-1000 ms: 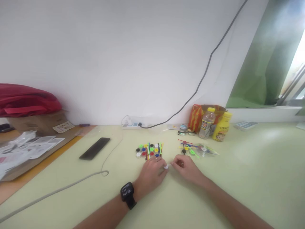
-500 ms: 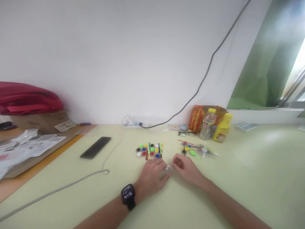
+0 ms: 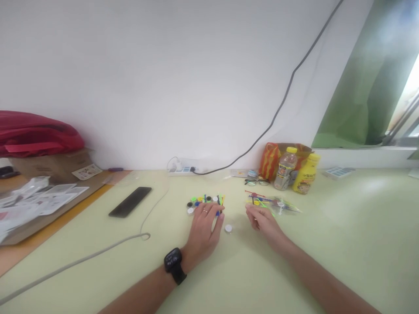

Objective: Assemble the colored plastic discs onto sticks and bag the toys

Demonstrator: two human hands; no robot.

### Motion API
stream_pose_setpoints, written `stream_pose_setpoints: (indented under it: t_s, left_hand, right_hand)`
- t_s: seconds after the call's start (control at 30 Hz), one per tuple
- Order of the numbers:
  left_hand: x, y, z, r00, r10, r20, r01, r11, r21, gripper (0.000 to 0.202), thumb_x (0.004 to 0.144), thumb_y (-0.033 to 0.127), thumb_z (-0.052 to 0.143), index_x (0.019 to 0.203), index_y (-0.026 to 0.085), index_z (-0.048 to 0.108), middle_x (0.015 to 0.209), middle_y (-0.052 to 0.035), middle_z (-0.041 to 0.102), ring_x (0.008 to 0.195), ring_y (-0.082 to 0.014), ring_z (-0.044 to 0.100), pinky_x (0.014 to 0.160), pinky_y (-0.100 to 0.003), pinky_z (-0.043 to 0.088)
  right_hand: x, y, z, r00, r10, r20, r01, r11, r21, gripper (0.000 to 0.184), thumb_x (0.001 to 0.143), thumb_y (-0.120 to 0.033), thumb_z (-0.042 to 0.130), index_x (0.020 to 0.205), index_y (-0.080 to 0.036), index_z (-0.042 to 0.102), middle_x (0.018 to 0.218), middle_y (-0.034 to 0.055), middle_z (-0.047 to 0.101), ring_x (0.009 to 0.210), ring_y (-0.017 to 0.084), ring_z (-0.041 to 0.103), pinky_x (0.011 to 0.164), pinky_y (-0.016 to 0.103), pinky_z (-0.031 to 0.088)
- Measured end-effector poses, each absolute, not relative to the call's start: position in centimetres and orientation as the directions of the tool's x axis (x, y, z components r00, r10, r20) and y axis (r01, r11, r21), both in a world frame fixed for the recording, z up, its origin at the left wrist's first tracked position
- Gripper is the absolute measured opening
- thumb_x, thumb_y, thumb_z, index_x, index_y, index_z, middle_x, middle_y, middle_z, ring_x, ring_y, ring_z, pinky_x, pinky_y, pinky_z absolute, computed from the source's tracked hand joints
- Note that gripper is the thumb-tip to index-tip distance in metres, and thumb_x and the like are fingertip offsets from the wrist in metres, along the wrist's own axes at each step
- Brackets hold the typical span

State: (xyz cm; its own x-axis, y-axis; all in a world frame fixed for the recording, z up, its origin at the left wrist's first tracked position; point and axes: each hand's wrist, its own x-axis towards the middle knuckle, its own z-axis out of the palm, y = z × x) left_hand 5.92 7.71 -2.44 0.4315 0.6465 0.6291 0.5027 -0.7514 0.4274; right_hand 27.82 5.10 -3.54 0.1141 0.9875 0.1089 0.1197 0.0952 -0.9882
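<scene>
My left hand [image 3: 203, 229], with a ring and a black watch [image 3: 174, 263] on the wrist, reaches over several small coloured discs [image 3: 190, 211] and thin plastic sticks [image 3: 223, 199]. Its fingers are stretched forward, thumb apart, and partly cover them. One white disc [image 3: 228, 228] lies alone on the table between my hands. My right hand [image 3: 264, 221] is curled at the near edge of a second group of coloured sticks with discs [image 3: 261, 200]. Its fingertips are turned away, so whatever they pinch is hidden. A white stick-and-disc piece [image 3: 280, 206] lies just beyond it.
A black phone [image 3: 130, 202] and a grey cable [image 3: 78, 259] lie to the left. Behind the right group are glasses [image 3: 257, 182], a clear bottle [image 3: 285, 170] and a yellow bottle [image 3: 306, 174]. A power strip [image 3: 181, 171] sits by the wall.
My hands have moved apart and forward, leaving the white disc on the table. The left has gone onto the disc and stick group, the right towards the right-hand group.
</scene>
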Motion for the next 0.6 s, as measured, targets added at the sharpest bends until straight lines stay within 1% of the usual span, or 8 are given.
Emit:
stream_pose_setpoints:
  t_s: [0.1, 0.17, 0.27, 0.4, 0.47, 0.5, 0.6]
  left_hand:
    - [5.8, 8.2, -2.7, 0.421, 0.663, 0.620, 0.522, -0.735, 0.432, 0.022, 0.102, 0.019, 0.042, 0.113, 0.025, 0.060, 0.114, -0.0043, 0.065, 0.109, -0.0237, 0.055, 0.101, -0.042, 0.042]
    - [5.7, 8.7, -2.9, 0.410, 0.679, 0.610, 0.540, -0.719, 0.437, 0.023, 0.101, 0.017, 0.042, 0.112, 0.024, 0.061, 0.111, -0.0049, 0.065, 0.107, -0.0244, 0.055, 0.098, -0.042, 0.043]
    - [5.4, 9.7, -3.4, 0.378, 0.710, 0.595, 0.563, -0.686, 0.461, 0.024, 0.099, 0.016, 0.043, 0.112, 0.024, 0.062, 0.111, -0.0054, 0.066, 0.108, -0.0255, 0.054, 0.097, -0.044, 0.044]
    - [5.1, 10.8, -4.0, 0.339, 0.751, 0.567, 0.574, -0.643, 0.508, 0.025, 0.096, 0.013, 0.046, 0.109, 0.023, 0.065, 0.112, -0.0042, 0.068, 0.112, -0.0255, 0.053, 0.098, -0.044, 0.044]
    - [5.1, 11.1, -4.3, 0.347, 0.751, 0.562, 0.578, -0.643, 0.502, 0.024, 0.094, 0.012, 0.048, 0.106, 0.023, 0.066, 0.109, -0.0035, 0.069, 0.110, -0.0253, 0.054, 0.098, -0.044, 0.044]
    - [5.1, 11.2, -4.4, 0.355, 0.746, 0.563, 0.580, -0.648, 0.493, 0.024, 0.093, 0.011, 0.049, 0.104, 0.023, 0.067, 0.107, -0.0032, 0.069, 0.109, -0.0252, 0.054, 0.098, -0.044, 0.043]
    - [5.1, 11.3, -4.6, 0.372, 0.732, 0.570, 0.583, -0.662, 0.470, 0.024, 0.093, 0.011, 0.049, 0.100, 0.023, 0.068, 0.102, -0.0029, 0.070, 0.105, -0.0249, 0.055, 0.099, -0.045, 0.043]
  right_hand:
    - [28.0, 5.2, -3.6, 0.081, 0.992, 0.098, 0.261, 0.074, -0.963, 0.055, 0.089, -0.063, 0.054, 0.056, -0.019, 0.052, 0.060, -0.0027, 0.041, 0.052, 0.011, 0.036, 0.050, 0.026, 0.030]
    - [27.8, 5.3, -3.8, 0.032, 0.990, 0.141, 0.351, 0.121, -0.928, 0.053, 0.090, -0.061, 0.053, 0.059, -0.019, 0.056, 0.063, -0.0016, 0.045, 0.054, 0.012, 0.040, 0.052, 0.026, 0.032]
    - [27.4, 5.3, -4.1, -0.031, 0.977, 0.210, 0.422, 0.203, -0.884, 0.047, 0.092, -0.057, 0.051, 0.065, -0.019, 0.059, 0.067, 0.0002, 0.051, 0.058, 0.014, 0.045, 0.055, 0.026, 0.036]
    - [27.1, 4.8, -4.2, -0.055, 0.949, 0.311, 0.531, 0.292, -0.796, 0.028, 0.092, -0.044, 0.054, 0.081, -0.020, 0.064, 0.074, 0.0022, 0.057, 0.067, 0.017, 0.052, 0.060, 0.027, 0.042]
    - [26.9, 4.3, -4.0, -0.098, 0.930, 0.353, 0.583, 0.341, -0.737, 0.019, 0.091, -0.038, 0.057, 0.094, -0.021, 0.067, 0.084, 0.0043, 0.061, 0.077, 0.019, 0.056, 0.068, 0.030, 0.046]
    - [26.9, 4.0, -3.9, -0.136, 0.920, 0.368, 0.594, 0.373, -0.713, 0.019, 0.091, -0.035, 0.059, 0.102, -0.022, 0.068, 0.091, 0.0057, 0.062, 0.086, 0.021, 0.057, 0.074, 0.032, 0.048]
    - [26.6, 3.2, -3.5, -0.294, 0.881, 0.372, 0.591, 0.473, -0.654, 0.029, 0.090, -0.029, 0.061, 0.118, -0.027, 0.067, 0.112, 0.0080, 0.062, 0.109, 0.024, 0.055, 0.095, 0.038, 0.047]
